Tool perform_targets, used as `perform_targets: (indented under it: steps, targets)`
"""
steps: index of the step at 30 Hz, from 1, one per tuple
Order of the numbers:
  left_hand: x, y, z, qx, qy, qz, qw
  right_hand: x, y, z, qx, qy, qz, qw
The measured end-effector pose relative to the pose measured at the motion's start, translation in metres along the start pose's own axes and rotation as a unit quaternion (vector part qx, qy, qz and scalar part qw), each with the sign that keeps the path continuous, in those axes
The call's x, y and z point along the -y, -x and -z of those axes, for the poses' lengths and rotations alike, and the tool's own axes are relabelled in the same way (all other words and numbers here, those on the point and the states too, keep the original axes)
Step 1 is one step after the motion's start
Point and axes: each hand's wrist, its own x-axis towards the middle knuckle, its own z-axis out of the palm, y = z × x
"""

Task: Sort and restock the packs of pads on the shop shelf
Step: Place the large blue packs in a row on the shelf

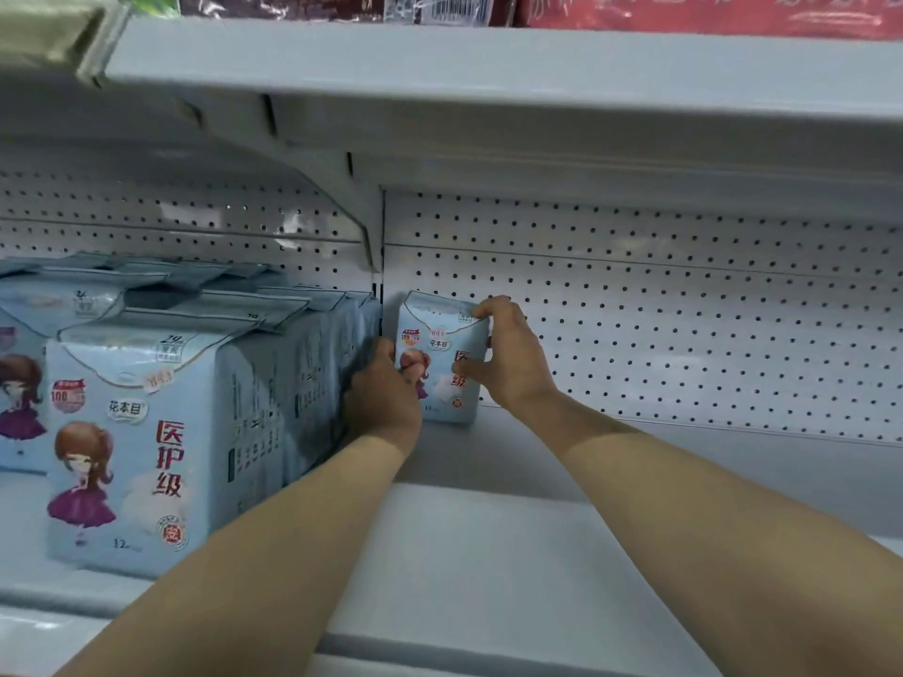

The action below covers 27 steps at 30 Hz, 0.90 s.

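A light-blue pack of pads (436,354) with a cartoon girl in a purple dress stands upright at the back of the white shelf (488,554), against the pegboard. My left hand (381,393) grips its left side. My right hand (508,354) holds its right edge, fingers over the top corner and thumb on the front. To the left, a row of the same packs (132,456) runs from the shelf front to the back, with more packs (19,383) further left.
A white pegboard back wall (659,310) spans the rear. The shelf above (488,80) overhangs close overhead and carries red and dark packs (684,7). A bracket (364,227) divides the two shelf bays.
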Motion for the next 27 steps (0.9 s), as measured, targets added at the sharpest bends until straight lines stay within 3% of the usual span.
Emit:
perform_targets:
  steps: [10, 27]
  targets:
    - [0.013, -0.004, -0.007, 0.002, 0.071, 0.009, 0.997, -0.006, -0.003, -0.006, -0.002, 0.02, 0.027, 0.999]
    - [0.013, -0.005, -0.012, 0.022, 0.05, 0.043, 0.998, 0.001, -0.002, -0.013, 0.011, 0.053, 0.042, 0.998]
